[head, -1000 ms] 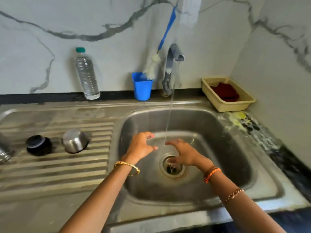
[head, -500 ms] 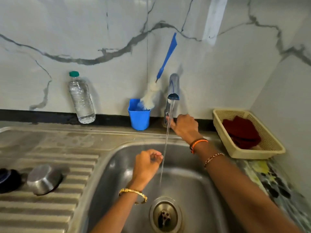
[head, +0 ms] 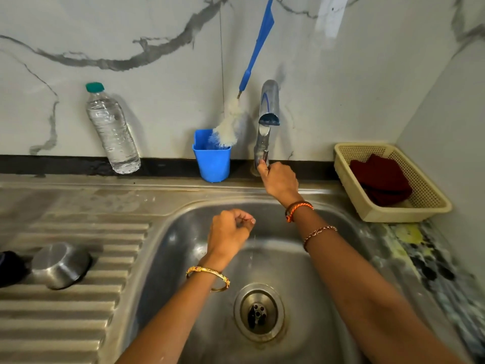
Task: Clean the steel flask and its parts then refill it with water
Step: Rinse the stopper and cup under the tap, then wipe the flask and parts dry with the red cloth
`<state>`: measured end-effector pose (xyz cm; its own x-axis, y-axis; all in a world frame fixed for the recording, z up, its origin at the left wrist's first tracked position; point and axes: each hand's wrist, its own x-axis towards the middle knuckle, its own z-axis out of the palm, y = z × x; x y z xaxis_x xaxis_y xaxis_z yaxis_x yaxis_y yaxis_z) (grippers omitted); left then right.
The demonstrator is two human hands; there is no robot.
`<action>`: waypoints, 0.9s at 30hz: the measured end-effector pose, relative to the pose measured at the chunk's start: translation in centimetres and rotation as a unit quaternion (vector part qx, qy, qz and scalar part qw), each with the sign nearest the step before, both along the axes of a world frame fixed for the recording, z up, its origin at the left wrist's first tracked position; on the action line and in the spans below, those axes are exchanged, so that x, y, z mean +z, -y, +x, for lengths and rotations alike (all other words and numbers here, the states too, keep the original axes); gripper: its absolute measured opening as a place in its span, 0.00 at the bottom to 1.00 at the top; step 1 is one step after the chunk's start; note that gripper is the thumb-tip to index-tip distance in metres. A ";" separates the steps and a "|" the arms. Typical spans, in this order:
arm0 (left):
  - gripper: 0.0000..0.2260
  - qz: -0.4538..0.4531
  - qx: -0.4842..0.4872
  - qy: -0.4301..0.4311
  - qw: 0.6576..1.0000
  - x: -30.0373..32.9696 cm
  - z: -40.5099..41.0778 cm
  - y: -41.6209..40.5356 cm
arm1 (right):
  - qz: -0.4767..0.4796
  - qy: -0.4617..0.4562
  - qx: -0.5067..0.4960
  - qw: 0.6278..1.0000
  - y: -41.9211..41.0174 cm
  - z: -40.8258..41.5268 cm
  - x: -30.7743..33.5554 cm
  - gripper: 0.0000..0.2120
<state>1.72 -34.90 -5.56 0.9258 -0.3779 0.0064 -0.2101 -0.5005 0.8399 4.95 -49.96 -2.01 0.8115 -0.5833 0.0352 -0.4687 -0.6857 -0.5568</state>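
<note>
The right hand (head: 279, 181) curls its grip round the tap lever (head: 265, 157). The left hand (head: 229, 233) hangs over the sink (head: 328, 258), fingers curled, holding nothing. The steel cup (head: 61, 264) lies inverted on the drainboard (head: 78, 324), beside a black part (head: 10, 267) at the frame's left edge.

Domestic kitchen wash area: a stainless steel sink (head: 183, 232) with ribbed drainboard (head: 73, 311) at its left, a chrome tap (head: 267, 119) at the rear edge, marble-patterned wall tiles (head: 131, 35), a bottle brush (head: 252, 67) standing in a blue cup (head: 212, 164), and a plastic basket (head: 409, 211) holding cloths at the right rear corner
</note>
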 end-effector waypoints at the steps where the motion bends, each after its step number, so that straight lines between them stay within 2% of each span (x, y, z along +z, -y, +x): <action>1: 0.04 -0.002 0.001 -0.002 1.000 0.0 -0.2 -0.1 | 0.010 0.004 -0.002 1.000 0.0 -0.2 -0.1 0.28; 4: 0.03 -0.001 -0.002 0.001 1.000 0.0 -0.5 -0.5 | 0.050 0.001 0.012 0.999 0.1 -1.1 -0.5 0.26; 7: 0.03 -0.006 -0.001 0.021 1.000 0.1 -0.7 -1.1 | 0.061 0.042 0.016 0.997 0.5 -2.5 -0.8 0.15; 10: 0.04 -0.036 0.005 0.042 0.998 0.4 -1.2 -1.8 | 0.035 0.201 -0.045 0.978 0.3 -5.4 0.0 0.05; 12: 0.04 -0.055 0.009 0.067 0.996 0.5 -1.8 -2.3 | -0.024 0.299 -0.071 0.951 0.0 -7.7 0.4 0.11; 13: 0.05 -0.056 0.011 0.078 0.995 0.6 -2.2 -2.6 | -0.044 0.296 -0.043 0.953 -0.2 -8.6 0.3 0.12; 14: 0.05 -0.052 0.010 0.086 0.995 0.6 -2.5 -3.0 | -0.042 0.237 0.015 0.970 -0.3 -9.4 0.2 0.12; 15: 0.04 -0.049 0.004 0.090 0.995 0.5 -2.7 -3.4 | -0.012 0.120 0.092 0.988 -0.6 -10.2 0.1 0.09; 16: 0.05 -0.043 -0.003 0.089 0.995 0.4 -3.2 -4.0 | 0.033 -0.038 0.174 0.984 -1.3 -11.1 0.0 0.10; 17: 0.06 -0.038 -0.011 0.087 0.995 0.4 -3.4 -4.6 | 0.060 -0.166 0.223 0.959 -1.9 -11.8 -0.2 0.17; 18: 0.07 -0.035 -0.018 0.087 0.995 0.2 -4.0 -5.6 | 0.062 -0.223 0.236 0.944 -2.8 -12.7 -0.5 0.22; 19: 0.07 -0.034 -0.023 0.093 0.995 0.2 -4.3 -6.4 | 0.042 -0.212 0.230 0.949 -3.6 -13.0 -0.8 0.24; 22: 0.09 -0.042 -0.020 0.123 0.991 0.0 -5.0 -8.9 | 0.042 -0.073 0.171 0.982 -6.7 -14.0 -0.2 0.21; 25: 0.12 -0.110 0.035 0.149 0.982 0.6 -4.7 -12.4 | 0.101 0.000 0.206 0.973 -10.3 -14.2 1.6 0.19; 27: 0.13 -0.173 0.117 0.188 0.960 1.5 -3.9 -15.7 | 0.148 0.051 0.254 0.954 -13.4 -13.9 3.2 0.19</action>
<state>-2.22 -19.16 -4.05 0.8927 -0.0759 0.4443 -0.4470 -0.2757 0.8510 -8.92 -36.59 1.16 0.9934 -0.1120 0.0242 -0.0502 -0.6149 -0.7870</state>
